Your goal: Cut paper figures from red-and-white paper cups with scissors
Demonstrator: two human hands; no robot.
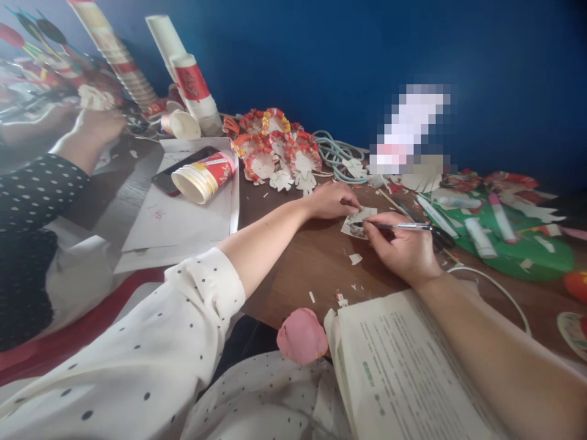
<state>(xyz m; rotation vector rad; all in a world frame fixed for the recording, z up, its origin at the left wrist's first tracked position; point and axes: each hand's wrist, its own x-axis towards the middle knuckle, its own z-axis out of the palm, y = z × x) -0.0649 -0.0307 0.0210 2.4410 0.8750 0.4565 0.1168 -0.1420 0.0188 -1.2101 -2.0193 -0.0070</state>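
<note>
- White card (361,218), flat on the brown table (288,269), sitting right between the two hands. There are dark marks on it, too small to make out.
- Right hand (408,247) is clamped on a slim silvery pen (415,226), with the writing end over the card. Can't tell if it's actually touching.
- Left hand (331,200) is at the card's far left edge, fingertips curled down there. Pinching or just pressing? Can't tell from this angle.
- So the hands are apart, with the card in the gap.
- Just on the near side of the card: a small scrap (355,259).
- Nearer still: a pink round thing (302,336) to the left, a printed book (403,360) to the right.
- Right of the card: a green disc (541,260) with a pink-capped marker (503,220) and a white tube (480,237) on it.
- Behind the card and a bit left: a coiled cable (337,153), then a bunch of red and white paper flowers (275,146).
- Well left of the card: a sheet (142,238) with a phone (167,174) and some tipped-over cups (206,177).
- Farther left and back from the card: a leaning cup stack (119,61) and a co-worker's hand (98,128), pretty blurry.
- Behind it all: blue wall (298,55).
</note>
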